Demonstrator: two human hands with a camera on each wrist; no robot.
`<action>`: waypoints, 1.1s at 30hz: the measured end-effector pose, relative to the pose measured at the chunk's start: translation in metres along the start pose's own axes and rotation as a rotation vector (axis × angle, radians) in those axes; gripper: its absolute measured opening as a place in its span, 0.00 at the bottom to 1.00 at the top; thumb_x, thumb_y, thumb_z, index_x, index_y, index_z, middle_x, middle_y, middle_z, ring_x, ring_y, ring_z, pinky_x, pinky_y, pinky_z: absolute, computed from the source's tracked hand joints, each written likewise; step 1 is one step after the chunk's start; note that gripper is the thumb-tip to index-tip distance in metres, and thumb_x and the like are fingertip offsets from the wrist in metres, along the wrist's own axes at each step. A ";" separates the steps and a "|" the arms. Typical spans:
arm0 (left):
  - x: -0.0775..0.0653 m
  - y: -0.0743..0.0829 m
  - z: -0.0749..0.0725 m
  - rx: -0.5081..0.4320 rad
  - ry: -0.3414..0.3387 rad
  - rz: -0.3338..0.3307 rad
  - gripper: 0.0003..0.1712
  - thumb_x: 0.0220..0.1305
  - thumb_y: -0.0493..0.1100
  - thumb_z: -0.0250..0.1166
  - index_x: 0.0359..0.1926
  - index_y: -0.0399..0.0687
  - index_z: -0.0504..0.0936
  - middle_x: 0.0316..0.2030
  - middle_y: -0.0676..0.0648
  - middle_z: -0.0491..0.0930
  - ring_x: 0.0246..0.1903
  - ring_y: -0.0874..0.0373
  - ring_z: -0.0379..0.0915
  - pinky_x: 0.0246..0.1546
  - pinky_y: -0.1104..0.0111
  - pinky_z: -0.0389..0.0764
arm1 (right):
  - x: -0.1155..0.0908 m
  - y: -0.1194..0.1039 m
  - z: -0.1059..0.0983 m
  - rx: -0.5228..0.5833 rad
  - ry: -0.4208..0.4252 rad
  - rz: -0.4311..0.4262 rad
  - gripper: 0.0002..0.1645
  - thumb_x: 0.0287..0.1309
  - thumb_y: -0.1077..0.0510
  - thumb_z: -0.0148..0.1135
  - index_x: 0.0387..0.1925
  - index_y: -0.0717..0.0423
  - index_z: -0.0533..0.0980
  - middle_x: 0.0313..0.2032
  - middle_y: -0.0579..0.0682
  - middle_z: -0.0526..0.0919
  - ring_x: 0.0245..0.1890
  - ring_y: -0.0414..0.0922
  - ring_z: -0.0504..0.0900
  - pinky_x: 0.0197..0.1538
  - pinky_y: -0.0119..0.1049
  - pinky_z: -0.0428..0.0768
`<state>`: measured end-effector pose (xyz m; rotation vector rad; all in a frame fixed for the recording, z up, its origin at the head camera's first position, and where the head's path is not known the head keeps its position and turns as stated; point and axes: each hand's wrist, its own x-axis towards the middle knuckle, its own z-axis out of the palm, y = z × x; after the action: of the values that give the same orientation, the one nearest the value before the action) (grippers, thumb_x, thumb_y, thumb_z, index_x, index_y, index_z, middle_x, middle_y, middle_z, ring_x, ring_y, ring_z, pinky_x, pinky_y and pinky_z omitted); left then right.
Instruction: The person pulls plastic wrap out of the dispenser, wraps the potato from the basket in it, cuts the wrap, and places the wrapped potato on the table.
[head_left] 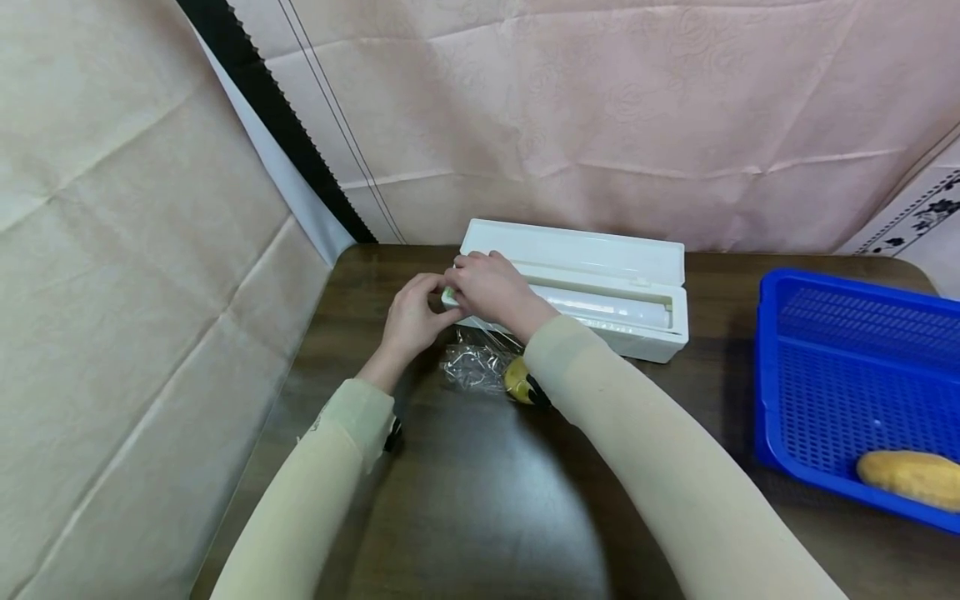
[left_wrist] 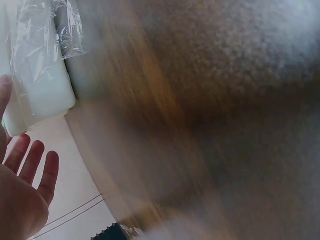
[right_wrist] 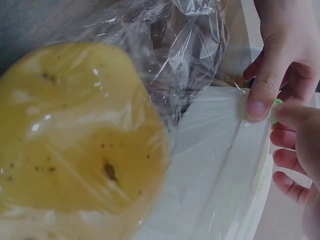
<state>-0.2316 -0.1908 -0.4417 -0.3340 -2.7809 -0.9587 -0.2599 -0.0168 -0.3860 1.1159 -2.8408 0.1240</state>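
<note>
A white cling film box (head_left: 645, 346) lies at the table's far edge, its lid raised and a film roll (head_left: 600, 306) inside. At its left end my left hand (head_left: 416, 317) holds the corner, thumb on the front edge, the other fingers loosely bent behind. My right hand (head_left: 491, 287) reaches over to the same corner. Its thumb and finger pinch a small green slider (right_wrist: 276, 111), beside the left thumb. Clear film (right_wrist: 185, 55) hangs crumpled from the box front. Under it sits a yellow, dark-spotted potato (right_wrist: 85, 135), partly hidden by my right sleeve in the head view.
On the right stands a blue plastic basket (head_left: 768, 375) with a yellow oblong potato-like item (head_left: 911, 479) in it. Pale cloth (head_left: 600, 108) hangs behind the brown wooden table (head_left: 465, 508) and along its left side.
</note>
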 end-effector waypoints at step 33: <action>-0.002 0.000 0.000 0.013 0.015 0.004 0.33 0.61 0.55 0.81 0.63 0.45 0.85 0.61 0.45 0.84 0.62 0.47 0.78 0.65 0.51 0.78 | -0.027 0.019 -0.006 0.016 -0.005 -0.016 0.06 0.73 0.58 0.63 0.37 0.54 0.81 0.39 0.51 0.82 0.40 0.51 0.83 0.45 0.51 0.80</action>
<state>-0.2298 -0.1908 -0.4417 -0.3293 -2.7700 -0.9383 -0.2524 0.0159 -0.3838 1.1438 -2.8395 0.1429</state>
